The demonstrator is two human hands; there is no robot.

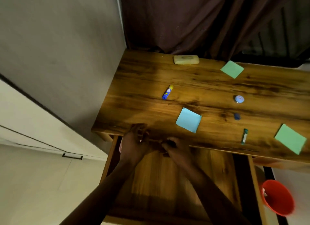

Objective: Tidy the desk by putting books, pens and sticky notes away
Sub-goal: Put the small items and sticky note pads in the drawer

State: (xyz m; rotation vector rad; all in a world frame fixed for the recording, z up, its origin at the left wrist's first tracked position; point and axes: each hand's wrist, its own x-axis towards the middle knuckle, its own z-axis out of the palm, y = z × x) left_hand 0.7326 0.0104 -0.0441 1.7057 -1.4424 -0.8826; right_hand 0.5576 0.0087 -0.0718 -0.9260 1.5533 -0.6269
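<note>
Left hand point(135, 141): we are curling its fingers at the front edge of the desk point(209, 90), above the pulled-out drawer point(167, 182); whether it is gripping anything we cannot tell, the frame being dark and blurred there.

Right hand point(174, 149): we are holding it just beside the left, fingers bent inward under the desk's front edge; its contents we cannot make out.

Blue sticky note pad point(188, 120): lying flat on the desk, near the front edge, just beyond the right hand.

Blue and yellow glue stick point(167, 92): lying further back on the desk, behind the blue pad.

Small green pen-like item point(244, 136): lying near the desk's front edge, right of the blue pad.

Green sticky note pad point(291, 139): sitting at the desk's front right, beside the green item.

Second green sticky note pad point(232, 69): resting toward the desk's back edge.

Small blue object point(236, 116) and round tin point(238, 99): sitting mid-desk, right of the blue pad.

Pale yellowish block point(186, 59): lying at the desk's back edge.

Red bucket point(277, 198): standing on the floor, below the desk's front right.
</note>
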